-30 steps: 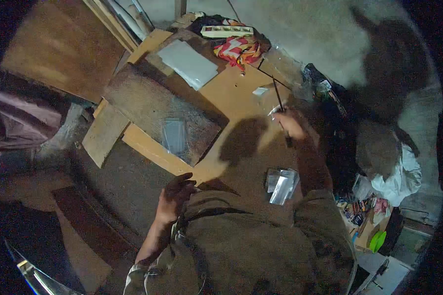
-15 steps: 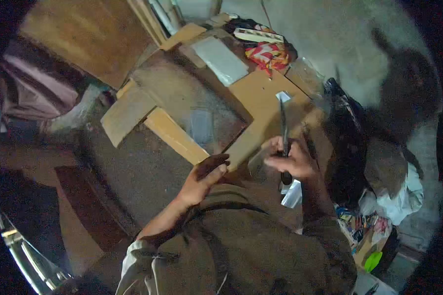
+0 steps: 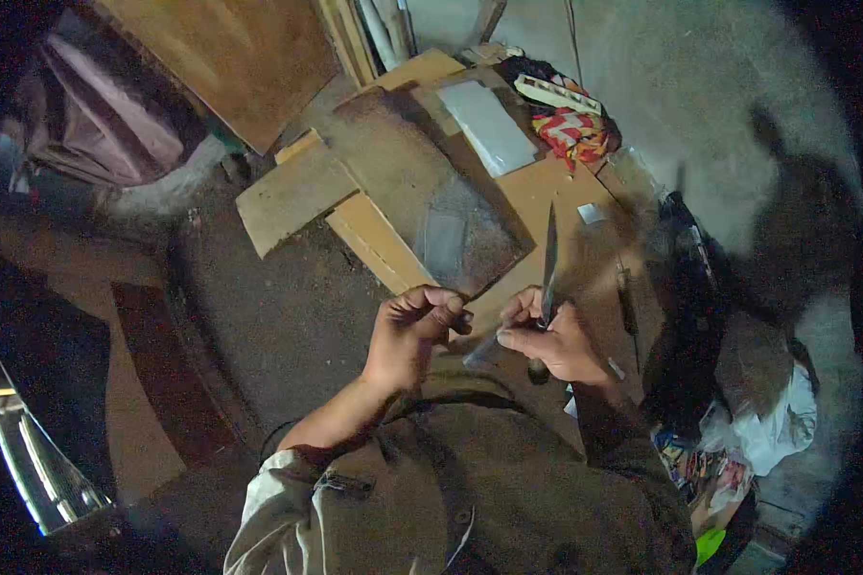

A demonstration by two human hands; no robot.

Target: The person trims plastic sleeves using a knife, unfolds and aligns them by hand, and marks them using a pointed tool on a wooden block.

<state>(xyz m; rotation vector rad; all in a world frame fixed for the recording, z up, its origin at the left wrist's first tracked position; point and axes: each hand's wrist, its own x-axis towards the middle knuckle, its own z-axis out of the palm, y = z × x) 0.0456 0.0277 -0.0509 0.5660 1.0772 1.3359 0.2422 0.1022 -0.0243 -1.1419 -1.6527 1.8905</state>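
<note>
While the right hand (image 3: 564,347) grips a dark, pointed metal blade (image 3: 550,254), a blurred clear plastic strip (image 3: 482,355) sits between the hands, left hand (image 3: 405,337) curled, can't tell on what: likely strip prep, next move calls for blade clearance.

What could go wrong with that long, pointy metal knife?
The bare left hand is close to the right hand, which grips the long, pointed metal knife, so a slip might cut it. The small, clear plastic piece by the right hand could slip or tear.
</note>
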